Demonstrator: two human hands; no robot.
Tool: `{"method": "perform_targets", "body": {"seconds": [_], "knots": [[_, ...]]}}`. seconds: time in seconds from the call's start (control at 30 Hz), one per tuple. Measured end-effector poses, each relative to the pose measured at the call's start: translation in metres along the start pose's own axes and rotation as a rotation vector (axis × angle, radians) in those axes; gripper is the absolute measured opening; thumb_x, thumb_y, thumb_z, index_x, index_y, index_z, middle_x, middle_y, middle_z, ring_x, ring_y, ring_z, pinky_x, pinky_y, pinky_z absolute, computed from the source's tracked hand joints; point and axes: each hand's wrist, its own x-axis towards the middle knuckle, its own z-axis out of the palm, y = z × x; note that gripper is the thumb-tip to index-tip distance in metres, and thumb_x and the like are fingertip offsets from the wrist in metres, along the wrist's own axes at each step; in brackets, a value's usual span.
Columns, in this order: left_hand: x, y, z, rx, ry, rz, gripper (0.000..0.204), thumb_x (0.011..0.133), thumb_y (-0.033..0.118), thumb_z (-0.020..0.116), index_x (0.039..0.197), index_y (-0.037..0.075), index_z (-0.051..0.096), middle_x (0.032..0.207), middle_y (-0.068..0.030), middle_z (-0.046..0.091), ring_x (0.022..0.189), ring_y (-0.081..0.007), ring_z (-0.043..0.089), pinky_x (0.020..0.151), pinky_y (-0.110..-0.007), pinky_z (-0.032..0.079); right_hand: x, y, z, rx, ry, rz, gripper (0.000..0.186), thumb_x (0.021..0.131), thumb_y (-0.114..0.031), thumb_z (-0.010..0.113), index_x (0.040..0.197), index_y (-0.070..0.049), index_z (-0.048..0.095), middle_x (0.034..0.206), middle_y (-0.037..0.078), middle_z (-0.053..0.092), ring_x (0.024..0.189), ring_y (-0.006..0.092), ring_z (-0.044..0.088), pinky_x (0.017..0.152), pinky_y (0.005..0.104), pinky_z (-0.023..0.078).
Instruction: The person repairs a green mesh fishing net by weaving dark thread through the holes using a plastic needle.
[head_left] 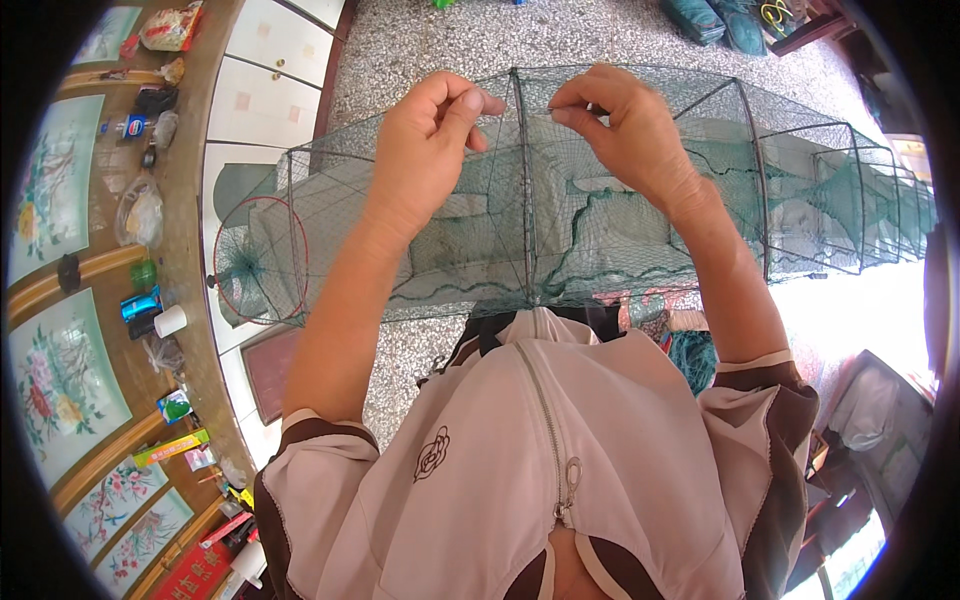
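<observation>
On the cabinet [250,115], from its far end to its near end, were a packet [172,28], a bottle [133,127], a clear bag [142,215], a white cup [171,321], a green box [174,405] and a long yellow box [170,448]. The speckled floor [450,35] bore 2 net bundles [693,18] near its far edge.

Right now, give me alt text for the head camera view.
A person's left hand and right hand make pinching poses over a long green mesh net with dark frames, above a speckled floor; a cluttered wooden surface stands at left.
</observation>
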Motion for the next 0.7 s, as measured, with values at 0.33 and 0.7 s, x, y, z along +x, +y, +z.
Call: {"method": "perform_targets", "body": {"seconds": [0.33,0.7], "knots": [[0.002,-0.002,-0.002,0.067,0.066,-0.008,0.015,0.095,0.016,0.048,0.088,0.005,0.056,0.094,-0.0053,0.067,0.063,-0.0032,0.049,0.050,-0.016,0.037,-0.004,-0.009,0.027,0.195,0.056,0.189,0.016,0.080,-0.009,0.069,0.093,-0.004,0.061,0.083,0.003,0.059,0.071,0.0091,0.055,0.061,0.0245,0.046],[0.005,-0.011,-0.013,-0.359,0.112,-0.149,0.012,0.094,0.010,0.044,0.088,0.003,0.052,0.083,-0.0085,0.062,0.062,-0.0083,0.052,0.047,-0.019,0.037,0.014,-0.031,0.037,0.062,0.082,0.017,0.010,0.077,-0.015,0.071,0.082,-0.009,0.065,0.083,0.004,0.053,0.074,0.0171,0.053,0.063,0.0284,0.046]]}}
